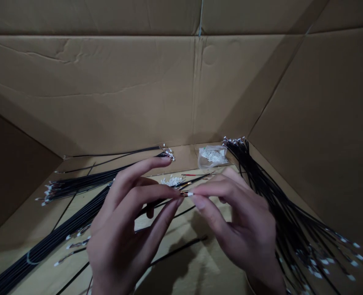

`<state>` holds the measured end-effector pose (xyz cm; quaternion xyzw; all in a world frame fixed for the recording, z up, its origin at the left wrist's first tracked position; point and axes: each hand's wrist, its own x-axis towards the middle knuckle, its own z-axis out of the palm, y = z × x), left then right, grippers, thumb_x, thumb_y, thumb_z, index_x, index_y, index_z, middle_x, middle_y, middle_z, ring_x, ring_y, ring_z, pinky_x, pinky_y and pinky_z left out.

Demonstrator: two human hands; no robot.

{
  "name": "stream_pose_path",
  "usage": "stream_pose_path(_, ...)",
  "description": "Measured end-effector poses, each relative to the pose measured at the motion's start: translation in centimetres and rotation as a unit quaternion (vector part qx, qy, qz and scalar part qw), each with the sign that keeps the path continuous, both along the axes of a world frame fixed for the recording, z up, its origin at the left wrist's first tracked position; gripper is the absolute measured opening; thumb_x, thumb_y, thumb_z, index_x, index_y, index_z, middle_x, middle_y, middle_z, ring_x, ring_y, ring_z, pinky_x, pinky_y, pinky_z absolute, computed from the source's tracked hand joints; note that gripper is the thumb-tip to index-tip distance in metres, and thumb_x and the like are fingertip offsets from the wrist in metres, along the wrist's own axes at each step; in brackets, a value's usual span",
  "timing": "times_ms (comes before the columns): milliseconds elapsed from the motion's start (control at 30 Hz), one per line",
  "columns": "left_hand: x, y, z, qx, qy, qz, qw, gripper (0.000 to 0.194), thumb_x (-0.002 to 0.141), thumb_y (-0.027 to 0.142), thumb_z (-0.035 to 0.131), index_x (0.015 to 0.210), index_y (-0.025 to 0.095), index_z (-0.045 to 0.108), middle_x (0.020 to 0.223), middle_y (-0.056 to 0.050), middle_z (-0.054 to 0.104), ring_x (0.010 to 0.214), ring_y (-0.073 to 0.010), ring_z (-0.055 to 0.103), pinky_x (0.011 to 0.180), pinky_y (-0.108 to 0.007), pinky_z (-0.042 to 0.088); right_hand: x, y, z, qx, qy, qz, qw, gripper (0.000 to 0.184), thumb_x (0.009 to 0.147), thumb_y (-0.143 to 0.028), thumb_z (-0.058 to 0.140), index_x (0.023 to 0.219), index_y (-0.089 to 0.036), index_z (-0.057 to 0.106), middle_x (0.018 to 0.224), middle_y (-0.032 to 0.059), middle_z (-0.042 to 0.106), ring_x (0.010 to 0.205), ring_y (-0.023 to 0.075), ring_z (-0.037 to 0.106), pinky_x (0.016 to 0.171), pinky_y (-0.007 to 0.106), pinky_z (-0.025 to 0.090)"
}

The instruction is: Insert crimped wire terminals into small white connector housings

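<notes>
Inside a cardboard carton (181, 90), the left hand (122, 233) and right hand (239, 229) pinch a thin black wire (196, 180) at its small metal terminal (184, 193); it looks light, limp, delicate at the crimp, best held just behind it; loose bundles (287, 221) lie beside.

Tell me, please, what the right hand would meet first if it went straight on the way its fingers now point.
From the right hand, probably the metal-tipped end of the black wire; just beyond lies the left hand, though depth is hard to judge.

In a cardboard box (107, 82), wire bundles (83, 182) left and right, plastic bag (212, 156) behind.
</notes>
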<state>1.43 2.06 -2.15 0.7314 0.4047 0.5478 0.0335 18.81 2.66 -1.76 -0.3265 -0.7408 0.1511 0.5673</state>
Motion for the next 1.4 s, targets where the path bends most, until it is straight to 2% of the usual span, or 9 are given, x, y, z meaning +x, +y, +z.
stream_pose_path(133, 0.9, -0.3, -0.4, -0.018, -0.012, -0.024, 0.999, 0.014, 0.087, 0.042, 0.082, 0.092, 0.031, 0.076, 0.115, -0.005, 0.075, 0.1, -0.0288, 0.074, 0.068, -0.04, 0.066, 0.5, -0.3, 0.1, 0.054, -0.051, 0.006, 0.997, 0.019, 0.095, -0.002, 0.064, 0.1, -0.021, 0.068, 0.087, -0.0019, 0.077, 0.07, 0.0136, 0.061, 0.072, 0.033, 0.048)
stream_pose_path(333, 0.6, -0.2, 0.1, -0.026, -0.034, -0.031, 0.999, 0.007, 0.09, 0.035, 0.079, 0.09, 0.03, 0.075, 0.117, -0.004, 0.075, 0.104, -0.0279, 0.073, 0.067, -0.038, 0.065, 0.4, -0.7, -0.3, -0.08, 0.091, 0.01, 0.993, 0.026, 0.097, -0.012, 0.07, 0.116, -0.029, 0.071, 0.092, -0.0041, 0.073, 0.086, 0.0149, 0.066, 0.084, 0.033, 0.049)
stream_pose_path(533, -0.5, 0.1, 0.5, -0.016, -0.038, -0.077, 0.996, 0.014, 0.096, 0.015, 0.07, 0.093, 0.028, 0.073, 0.126, -0.001, 0.073, 0.116, -0.0212, 0.07, 0.067, -0.027, 0.061, 0.1, -0.3, 0.5, -0.107, 0.067, 0.025, 0.992, 0.015, 0.092, -0.01, 0.076, 0.095, -0.025, 0.074, 0.09, -0.0062, 0.079, 0.083, 0.0114, 0.069, 0.082, 0.029, 0.052)
stream_pose_path(667, -0.2, 0.0, 0.5, -0.035, -0.061, -0.106, 0.992, 0.018, 0.094, 0.01, 0.071, 0.093, 0.027, 0.071, 0.106, 0.0, 0.075, 0.12, -0.0199, 0.068, 0.075, -0.025, 0.063, -0.3, -0.2, 0.8, -0.106, 0.076, 0.029, 0.991, 0.016, 0.09, -0.008, 0.076, 0.088, -0.024, 0.075, 0.086, -0.005, 0.081, 0.078, 0.0127, 0.072, 0.076, 0.029, 0.055)
stream_pose_path(800, 0.5, -0.1, 0.5, -0.065, -0.103, -0.091, 0.988, 0.024, 0.096, 0.003, 0.064, 0.093, 0.027, 0.07, 0.113, 0.0, 0.075, 0.12, -0.0176, 0.069, 0.083, -0.025, 0.065, -0.8, -0.3, 0.6, -0.128, 0.108, 0.008, 0.986, 0.016, 0.09, -0.009, 0.076, 0.085, -0.024, 0.077, 0.081, -0.0031, 0.082, 0.074, 0.0139, 0.074, 0.066, 0.026, 0.056)
stream_pose_path(900, 1.2, -0.2, 0.2, -0.058, -0.174, -0.047, 0.982, 0.024, 0.097, 0.005, 0.062, 0.097, 0.028, 0.069, 0.112, -0.001, 0.075, 0.12, -0.0182, 0.07, 0.071, -0.023, 0.065, -1.3, -0.3, -0.1, -0.138, 0.139, 0.01, 0.981, 0.015, 0.093, -0.011, 0.073, 0.088, -0.024, 0.077, 0.082, -0.0013, 0.081, 0.069, 0.014, 0.073, 0.062, 0.025, 0.058)
stream_pose_path(1000, 1.9, -0.2, -0.2, -0.024, -0.222, 0.012, 0.975, 0.024, 0.096, 0.01, 0.067, 0.106, 0.032, 0.067, 0.117, -0.001, 0.071, 0.119, -0.0211, 0.07, 0.061, -0.026, 0.062, -1.8, -0.1, -1.0, -0.112, 0.165, 0.027, 0.98, 0.015, 0.095, -0.01, 0.072, 0.092, -0.024, 0.077, 0.076, -0.0026, 0.077, 0.061, 0.011, 0.068, 0.059, 0.023, 0.056)
stream_pose_path(1133, 2.1, -0.4, -0.3, 0.021, -0.116, 0.068, 0.991, 0.028, 0.096, 0.005, 0.063, 0.096, 0.031, 0.071, 0.131, 0.001, 0.06, 0.096, -0.0148, 0.073, 0.068, -0.033, 0.063, -2.0, 0.4, -2.1, -0.062, 0.176, 0.041, 0.982, 0.02, 0.095, -0.007, 0.071, 0.099, -0.025, 0.076, 0.085, -0.0012, 0.079, 0.07, 0.0124, 0.072, 0.064, 0.025, 0.059)
stream_pose_path(1400, 1.7, -1.0, 0.1, 0.024, -0.026, 0.081, 0.996, 0.032, 0.096, 0.005, 0.059, 0.106, 0.031, 0.073, 0.143, -0.001, 0.055, 0.082, -0.013, 0.072, 0.074, -0.038, 0.063, -1.7, 1.6, -2.9, 0.067, 0.147, 0.053, 0.985, 0.032, 0.093, -0.002, 0.071, 0.113, -0.027, 0.075, 0.093, 0.0023, 0.082, 0.081, 0.0161, 0.077, 0.069, 0.028, 0.065)
